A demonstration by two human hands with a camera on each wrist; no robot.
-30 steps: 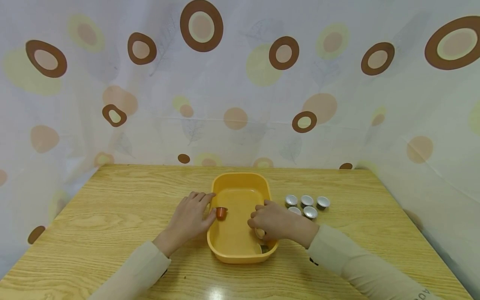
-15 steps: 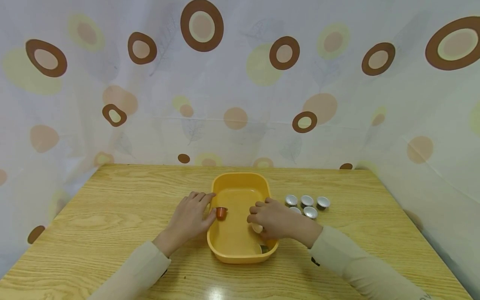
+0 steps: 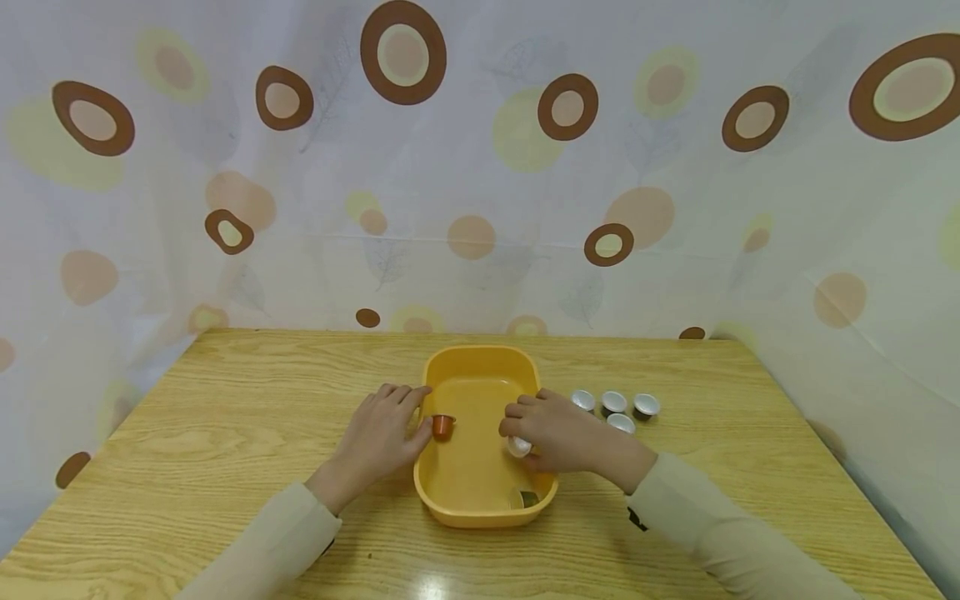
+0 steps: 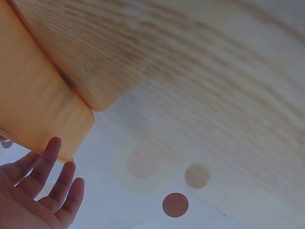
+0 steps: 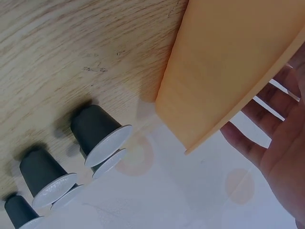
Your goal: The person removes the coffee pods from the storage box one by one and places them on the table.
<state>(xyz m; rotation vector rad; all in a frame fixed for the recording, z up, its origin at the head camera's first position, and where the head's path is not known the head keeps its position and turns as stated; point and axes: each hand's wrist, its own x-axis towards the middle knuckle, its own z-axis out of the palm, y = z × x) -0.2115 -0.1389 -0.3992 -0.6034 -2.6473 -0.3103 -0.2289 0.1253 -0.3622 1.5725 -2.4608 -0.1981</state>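
A yellow plastic tub (image 3: 480, 517) stands in the middle of the table. My left hand (image 3: 381, 429) rests at its left rim, fingers loosely extended, thumb close to an orange coffee capsule (image 3: 443, 427) inside the tub. Over the tub's right side, my right hand (image 3: 555, 433) pinches a coffee capsule with a pale lid (image 3: 519, 447); its fingers partly cover it. A dark green capsule (image 3: 530, 498) lies on its side in the tub's near right corner. In the right wrist view the tub's wall (image 5: 224, 62) hides the right fingertips.
Several dark capsules (image 5: 93, 129) with pale lids uppermost stand on the table right of the tub; the right hand hides part of the group in the head view. A patterned curtain (image 3: 465, 167) hangs behind the wooden table (image 3: 285, 383).
The right hand has shifted slightly right and away, and the capsule in it has turned, its pale lid showing more. The left hand and tub have stayed put.
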